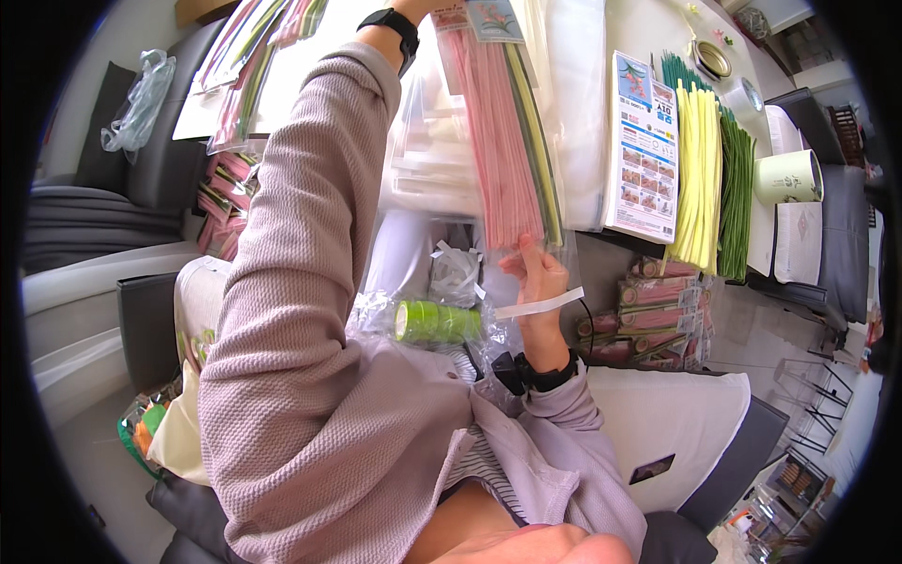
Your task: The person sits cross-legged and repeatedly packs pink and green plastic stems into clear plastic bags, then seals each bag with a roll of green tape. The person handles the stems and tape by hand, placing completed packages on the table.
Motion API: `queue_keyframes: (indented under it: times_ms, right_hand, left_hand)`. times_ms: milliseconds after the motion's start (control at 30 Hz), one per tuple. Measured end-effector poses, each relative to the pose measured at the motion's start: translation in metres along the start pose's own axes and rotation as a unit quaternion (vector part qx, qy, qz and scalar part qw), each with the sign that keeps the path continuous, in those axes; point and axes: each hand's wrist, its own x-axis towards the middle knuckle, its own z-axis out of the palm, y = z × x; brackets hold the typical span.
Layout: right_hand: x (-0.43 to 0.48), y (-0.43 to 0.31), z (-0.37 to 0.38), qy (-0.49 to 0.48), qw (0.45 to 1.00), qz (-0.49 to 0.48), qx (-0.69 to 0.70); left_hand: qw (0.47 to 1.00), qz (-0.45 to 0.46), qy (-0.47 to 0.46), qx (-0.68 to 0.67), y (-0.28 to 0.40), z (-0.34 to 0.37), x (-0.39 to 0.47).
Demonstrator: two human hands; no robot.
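A long clear plastic bag (493,141) of pink, green and yellow chenille stems lies in front of me, a picture card (495,20) at its far end. My right hand (542,275) pinches the bag's near end between thumb and fingers. Across the right wrist runs a white strip (541,304). At the top edge, beside the far end of the bag, my left hand (424,5) is mostly cut off, so its fingers are hidden. Green tape rolls (437,321) in clear plastic rest at my lap, near a bag of white strips (455,271).
Clear sleeves (430,155) lie under the bag. To the right are printed instruction sheets (643,155), yellow stems (694,176), green stems (736,197) and a pale green cup (788,176). Filled bags (243,106) lie at the left; packed kits (655,310) are stacked below the table's right side.
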Motion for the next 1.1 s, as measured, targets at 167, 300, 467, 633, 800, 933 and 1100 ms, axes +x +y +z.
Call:
queue_keyframes:
  times_ms: [167,300,467,633,800,933,1100]
  right_hand:
    - [0.004,0.004,0.006,-0.006,0.999,-0.020,-0.044]
    - [0.009,0.010,0.017,0.003,0.998,-0.021,-0.066]
    - [0.017,0.003,0.031,-0.055,0.992,-0.074,-0.084]
    - [-0.022,0.009,0.026,0.039,0.958,-0.280,-0.041]
    - [-0.053,0.047,0.051,-0.205,0.800,-0.338,-0.452]
    - [-0.073,0.072,0.066,-0.312,0.531,-0.341,-0.710]
    - [-0.095,0.093,0.062,-0.217,0.504,-0.326,-0.770]
  left_hand:
    - [0.999,0.002,0.029,-0.018,-0.010,0.009,0.008]
    - [0.996,0.010,0.073,-0.048,-0.009,0.008,0.007]
    - [0.975,0.098,0.137,-0.148,0.039,-0.030,-0.044]
    - [0.959,0.196,-0.029,-0.201,0.088,-0.081,-0.182]
    - [0.971,0.118,-0.095,-0.184,0.102,-0.099,-0.272]
    - [0.972,0.092,-0.100,-0.192,0.110,-0.098,-0.306]
    - [0.969,0.094,-0.138,-0.181,0.122,-0.095,-0.330]
